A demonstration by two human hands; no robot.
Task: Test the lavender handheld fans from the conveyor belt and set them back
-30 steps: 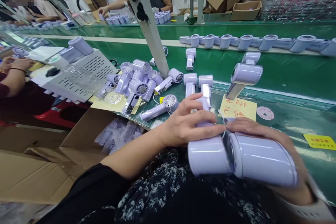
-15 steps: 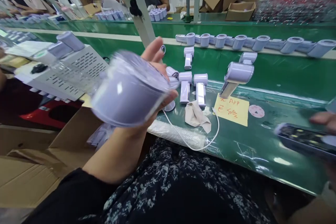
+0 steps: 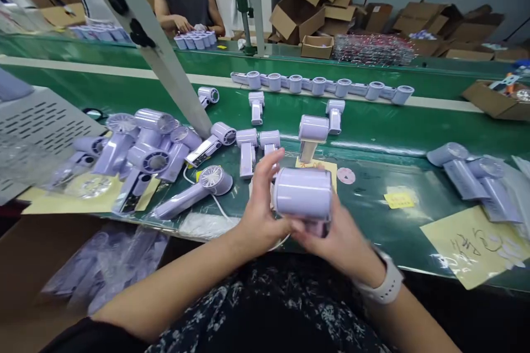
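Green assembly bench (image 3: 414,231) beside a conveyor belt (image 3: 434,121), cardboard boxes behind. Nearest, both hands grip one lilac handheld fan (image 3: 303,194) over the bench's front edge: left hand (image 3: 260,215) curled at its left end, right hand (image 3: 335,240) closed on the handle below. The smooth cylindrical head lies with its long axis left to right. Farther left, a heap of like fans (image 3: 149,149); beyond, a row of fans (image 3: 323,85) on the belt.

A factory assembly line: green conveyor belt (image 3: 372,116) carrying lilac handheld fans (image 3: 323,86) (dozens), cardboard boxes (image 3: 298,16) stacked behind.
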